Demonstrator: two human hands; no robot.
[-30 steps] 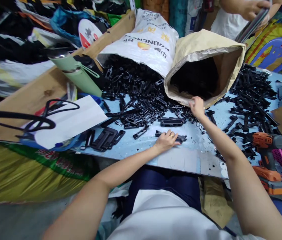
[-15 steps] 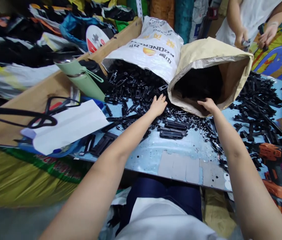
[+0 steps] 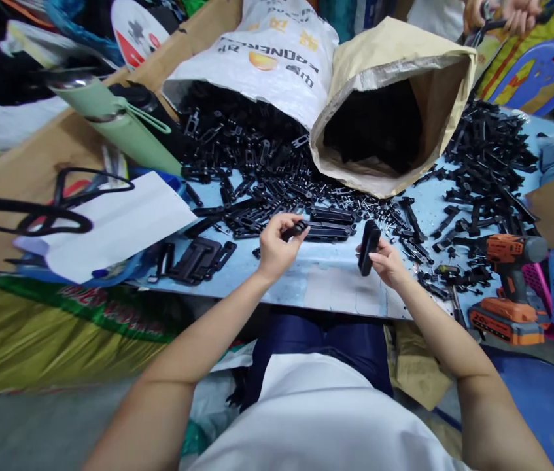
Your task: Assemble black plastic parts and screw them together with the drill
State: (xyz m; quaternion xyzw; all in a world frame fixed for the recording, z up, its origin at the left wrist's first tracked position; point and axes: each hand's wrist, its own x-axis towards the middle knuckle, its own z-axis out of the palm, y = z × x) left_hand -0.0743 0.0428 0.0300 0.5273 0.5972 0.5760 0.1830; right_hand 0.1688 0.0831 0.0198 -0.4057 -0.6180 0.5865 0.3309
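Observation:
My left hand [image 3: 273, 246] is closed around a small black plastic piece [image 3: 294, 230] just above the light blue table [image 3: 326, 281]. My right hand [image 3: 388, 263] grips a longer black plastic part [image 3: 368, 246], held upright near the table's front edge. Between and behind the hands lies a short stack of long black parts [image 3: 329, 224]. A big heap of black plastic parts [image 3: 252, 163] spills from a white sack [image 3: 267, 59]. Beside it a brown paper sack [image 3: 394, 72] lies open toward me.
An orange cordless drill [image 3: 509, 281] stands at the right, with another heap of black parts [image 3: 487, 163] behind it. A green bottle [image 3: 114, 124], a white sheet [image 3: 114, 229] and black cables [image 3: 36, 216] lie at the left. Another person's hands [image 3: 502, 13] work at the top right.
Both hands have drawn back from the heap and the brown sack's mouth toward the front of the table, each now holding a black part.

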